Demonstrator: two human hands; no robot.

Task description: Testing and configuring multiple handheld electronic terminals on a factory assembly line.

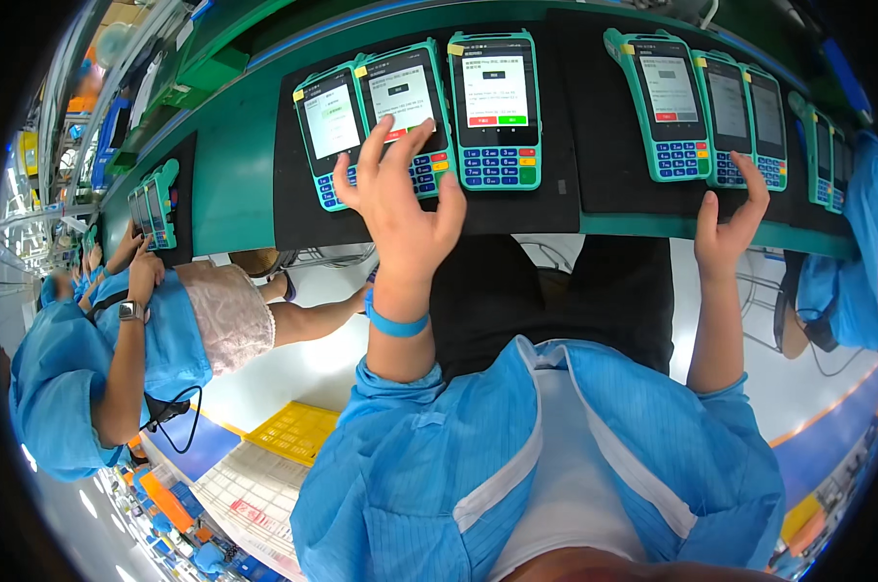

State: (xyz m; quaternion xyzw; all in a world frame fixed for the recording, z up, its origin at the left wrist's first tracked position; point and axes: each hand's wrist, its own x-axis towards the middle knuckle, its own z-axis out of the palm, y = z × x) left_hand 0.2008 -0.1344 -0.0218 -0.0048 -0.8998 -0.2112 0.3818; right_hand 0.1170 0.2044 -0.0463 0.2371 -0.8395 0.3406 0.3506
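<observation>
Three teal card payment terminals with lit screens and blue number keys lie side by side before me: a left one [331, 121], a middle one [376, 73] and a right one [497, 87]. My left hand [400, 199] is spread over the middle terminal, fingertips at the lower part of its screen and palm hiding some of its keypad. Whether the fingertips touch the glass I cannot tell. Three more terminals lie to the right, among them a near one [664, 97] and a central one [723, 102]. My right hand [728, 223] holds nothing, its raised forefinger at the central terminal's lower edge, thumb apart.
Black mats [613, 199] cover parts of the green bench [233, 189]. Further terminals [824, 150] lie at the far right, beside a blue sleeve [865, 233]. At the left, a co-worker in blue [167, 320] handles other terminals [153, 209]. A yellow crate [293, 432] stands below.
</observation>
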